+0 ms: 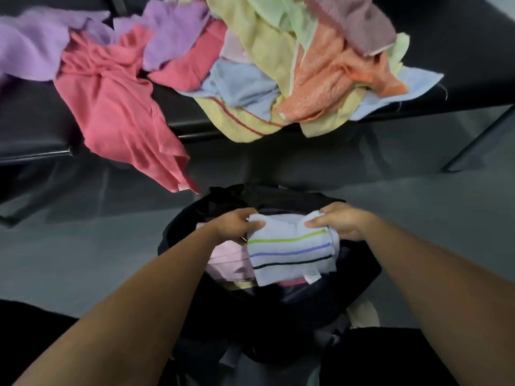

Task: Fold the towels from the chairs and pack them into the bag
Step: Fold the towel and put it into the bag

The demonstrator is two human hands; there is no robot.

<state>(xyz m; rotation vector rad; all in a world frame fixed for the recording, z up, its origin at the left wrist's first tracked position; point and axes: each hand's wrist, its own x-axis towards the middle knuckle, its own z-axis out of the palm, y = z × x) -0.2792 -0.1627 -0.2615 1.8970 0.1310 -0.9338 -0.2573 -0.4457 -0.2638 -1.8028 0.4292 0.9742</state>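
Observation:
A folded light blue towel with green, purple and dark stripes hangs over the open black bag on the floor. My left hand pinches its upper left corner and my right hand pinches its upper right corner. Inside the bag a folded pink towel lies to the left under the blue one. Unfolded towels are heaped on the dark chairs beyond: a red one drooping over the edge, purple, yellow, orange and light blue.
The dark chair seats span the top of the view, with a metal leg at the right. Grey floor surrounds the bag. My dark-clothed legs fill the bottom corners.

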